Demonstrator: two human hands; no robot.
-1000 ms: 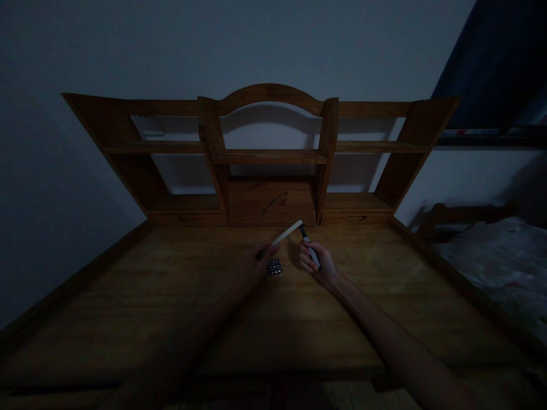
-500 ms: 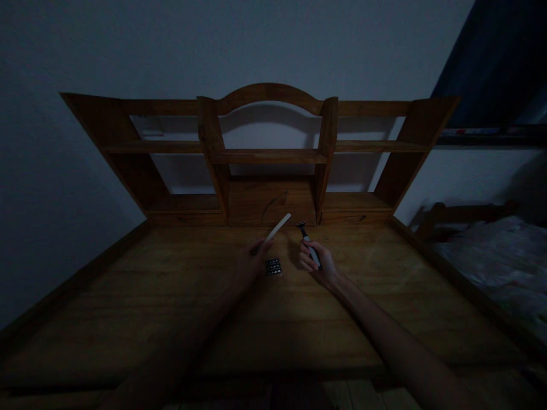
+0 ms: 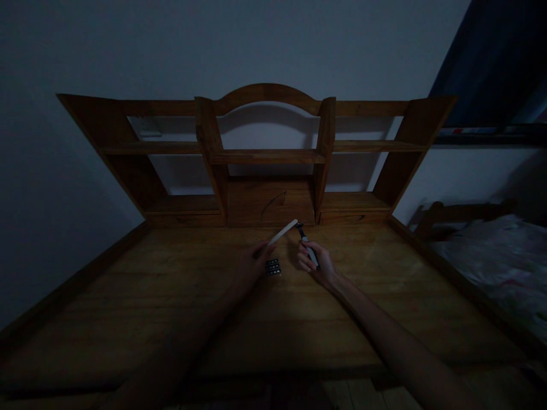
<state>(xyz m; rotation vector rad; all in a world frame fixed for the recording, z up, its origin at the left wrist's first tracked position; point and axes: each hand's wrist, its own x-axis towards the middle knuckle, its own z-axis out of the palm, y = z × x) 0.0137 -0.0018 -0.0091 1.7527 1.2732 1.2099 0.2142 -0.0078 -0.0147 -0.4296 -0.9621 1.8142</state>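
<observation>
My left hand (image 3: 259, 254) is closed around the lower end of a flat, pale stick (image 3: 282, 232) with a rounded tip, which slants up to the right. In my right hand (image 3: 317, 260), the fingers wrap a razor (image 3: 309, 252) with a grey and black handle, its dark head pointing up and away from me. The stick's tip is at the razor head; whether they touch I cannot tell. Just right of my left hand, a small black pack of razor cartridges (image 3: 272, 267) lies on the desk, its left edge close to my fingers.
The wooden desk (image 3: 171, 319) has a raised rim along each side. At its back stands a wooden shelf unit (image 3: 265, 156) with small drawers. Beyond the right edge lies a pile in crumpled plastic (image 3: 499, 267). The light is dim.
The pale stick in my left hand has moved right and slightly down, bringing its tip to the razor head. My right hand has barely shifted.
</observation>
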